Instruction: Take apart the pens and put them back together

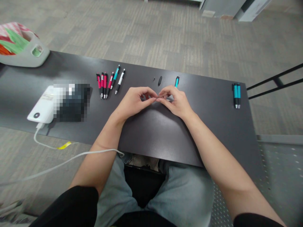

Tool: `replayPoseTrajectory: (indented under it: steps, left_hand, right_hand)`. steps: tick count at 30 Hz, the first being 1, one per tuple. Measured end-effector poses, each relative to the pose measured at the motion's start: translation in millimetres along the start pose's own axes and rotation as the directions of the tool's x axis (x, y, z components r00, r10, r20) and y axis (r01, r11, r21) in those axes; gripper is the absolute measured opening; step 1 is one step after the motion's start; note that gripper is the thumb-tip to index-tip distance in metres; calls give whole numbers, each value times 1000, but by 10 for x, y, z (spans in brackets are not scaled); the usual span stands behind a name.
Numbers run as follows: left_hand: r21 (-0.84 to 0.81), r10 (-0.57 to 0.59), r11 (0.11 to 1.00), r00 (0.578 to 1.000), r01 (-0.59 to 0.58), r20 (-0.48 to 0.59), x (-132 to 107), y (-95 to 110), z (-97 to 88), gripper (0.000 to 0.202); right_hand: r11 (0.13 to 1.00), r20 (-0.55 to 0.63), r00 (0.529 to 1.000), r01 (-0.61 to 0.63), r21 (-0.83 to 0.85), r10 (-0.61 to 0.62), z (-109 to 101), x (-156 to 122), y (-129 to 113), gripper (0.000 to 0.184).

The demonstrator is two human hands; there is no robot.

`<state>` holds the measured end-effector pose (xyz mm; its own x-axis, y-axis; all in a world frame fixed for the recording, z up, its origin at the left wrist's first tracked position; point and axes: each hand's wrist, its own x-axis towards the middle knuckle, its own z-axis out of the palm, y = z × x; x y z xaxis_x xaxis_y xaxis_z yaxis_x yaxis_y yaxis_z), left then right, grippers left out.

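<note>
My left hand (134, 102) and my right hand (176, 101) meet over the middle of the dark table (153, 132). Their fingertips are pinched together on a thin small part that I cannot make out. A teal pen piece (176, 81) pokes up just behind my right hand. A small black pen part (160, 80) and a tiny dark bit (154, 78) lie beyond the fingertips. Several red, teal and white pens (110, 82) lie in a row to the left. Two teal pens (236, 91) lie near the right edge.
A white power bank (41, 107) with a white cable (59, 157) sits at the left, beside a blurred-out object. A grey basket (23, 50) holding coloured things stands at the far left corner. Black metal bars (274, 80) stand right of the table.
</note>
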<state>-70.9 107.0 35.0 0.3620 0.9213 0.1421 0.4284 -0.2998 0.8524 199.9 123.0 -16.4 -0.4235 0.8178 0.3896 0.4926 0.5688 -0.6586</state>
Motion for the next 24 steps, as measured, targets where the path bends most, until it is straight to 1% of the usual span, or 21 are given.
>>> replayPoseTrajectory:
  steps: [4, 7, 10, 12, 14, 15, 16, 18, 20, 24]
  left_hand:
    - [1, 23, 1000, 1000, -23, 5, 11, 2, 39, 40]
    - [10, 56, 998, 998, -56, 28, 23, 0, 57, 36]
    - [24, 81, 996, 995, -83, 53, 30, 0, 65, 34]
    - [29, 86, 996, 995, -87, 42, 31, -13, 59, 32]
    - [35, 84, 996, 996, -84, 17, 34, -42, 41, 28]
    - [40, 83, 996, 997, -83, -3, 38, -64, 28, 26]
    - [47, 82, 996, 996, -80, -29, 44, -90, 12, 24]
    - [62, 78, 995, 993, -72, -91, 60, -151, -25, 20]
    - [69, 75, 995, 987, -65, -139, 81, -221, -64, 18]
    - [50, 93, 995, 982, -86, -166, 114, -354, -118, 17]
  right_hand:
    - [995, -36, 998, -45, 85, 49, -13, 54, -91, 62]
    - [991, -27, 996, -86, 106, 90, -10, 84, -193, 70]
    - [988, 7, 996, -93, 127, 93, -28, 80, -213, 68]
    - [988, -25, 994, -105, 111, 108, -105, 62, -139, 61]
    - [989, -129, 981, -141, 37, 144, -248, 35, -8, 49]
    - [987, -194, 970, -158, -32, 149, -333, 18, 66, 45]
    - [978, -229, 962, -175, -114, 145, -419, -2, 137, 40]
    - [937, -195, 968, -211, -277, 160, -562, -39, 246, 33]
    - [891, -155, 970, -234, -390, 187, -640, -59, 289, 28]
    - [842, -83, 977, -211, -496, 196, -641, -52, 246, 18]
